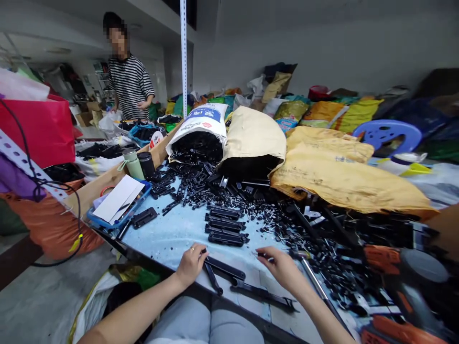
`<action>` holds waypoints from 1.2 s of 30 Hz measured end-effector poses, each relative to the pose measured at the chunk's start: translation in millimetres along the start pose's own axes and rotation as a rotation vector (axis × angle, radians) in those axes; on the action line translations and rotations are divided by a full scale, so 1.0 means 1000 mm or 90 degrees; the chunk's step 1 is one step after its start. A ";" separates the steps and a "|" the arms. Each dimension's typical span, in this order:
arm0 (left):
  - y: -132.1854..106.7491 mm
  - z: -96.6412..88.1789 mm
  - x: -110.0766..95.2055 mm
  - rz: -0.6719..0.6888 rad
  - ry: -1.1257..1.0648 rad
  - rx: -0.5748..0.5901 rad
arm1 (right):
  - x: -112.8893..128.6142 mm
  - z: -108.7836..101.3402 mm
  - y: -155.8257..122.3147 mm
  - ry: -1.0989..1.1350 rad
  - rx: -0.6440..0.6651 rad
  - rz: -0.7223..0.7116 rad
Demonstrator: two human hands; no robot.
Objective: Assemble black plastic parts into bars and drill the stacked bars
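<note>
My left hand (191, 263) is closed on the end of a hinged-looking black part, whose one long bar (225, 268) points right and whose shorter bar (213, 281) angles down. Another long black part (265, 295) lies just below it at the table's front edge. My right hand (275, 263) is pinched above the table, to the right of the bars; something tiny and light shows at its fingertips, too small to name. Beyond both hands, several black folded assemblies (225, 224) lie stacked in a row on the blue tabletop (168, 239).
Small black parts and silver pins (265, 215) spread from a white sack (201, 129) and yellowish sacks (254, 134). At right lie a metal rod (315, 282) and orange-black power tools (383, 260). A blue tray (147, 191) stands left. A person (131, 86) stands behind.
</note>
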State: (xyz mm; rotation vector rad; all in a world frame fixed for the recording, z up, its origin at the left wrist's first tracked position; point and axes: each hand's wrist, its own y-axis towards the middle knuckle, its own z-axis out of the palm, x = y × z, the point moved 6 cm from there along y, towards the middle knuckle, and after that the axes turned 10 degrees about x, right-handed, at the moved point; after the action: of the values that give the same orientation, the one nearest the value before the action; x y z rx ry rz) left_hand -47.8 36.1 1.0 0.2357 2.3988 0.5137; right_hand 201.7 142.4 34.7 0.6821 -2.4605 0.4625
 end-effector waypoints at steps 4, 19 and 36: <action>-0.003 0.000 -0.009 0.065 0.037 0.004 | 0.029 0.019 -0.021 0.032 0.130 0.003; -0.003 0.003 -0.011 0.101 0.122 0.095 | 0.065 0.040 -0.018 -0.212 0.192 -0.040; -0.003 -0.001 0.039 -0.222 -0.373 0.002 | 0.052 0.046 -0.037 -0.114 0.064 -0.068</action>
State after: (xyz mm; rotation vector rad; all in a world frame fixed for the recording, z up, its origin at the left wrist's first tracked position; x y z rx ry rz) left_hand -78.8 44.4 -22.1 -0.0350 1.8130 0.2333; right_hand 165.4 71.7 34.8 0.9288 -2.5646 0.5053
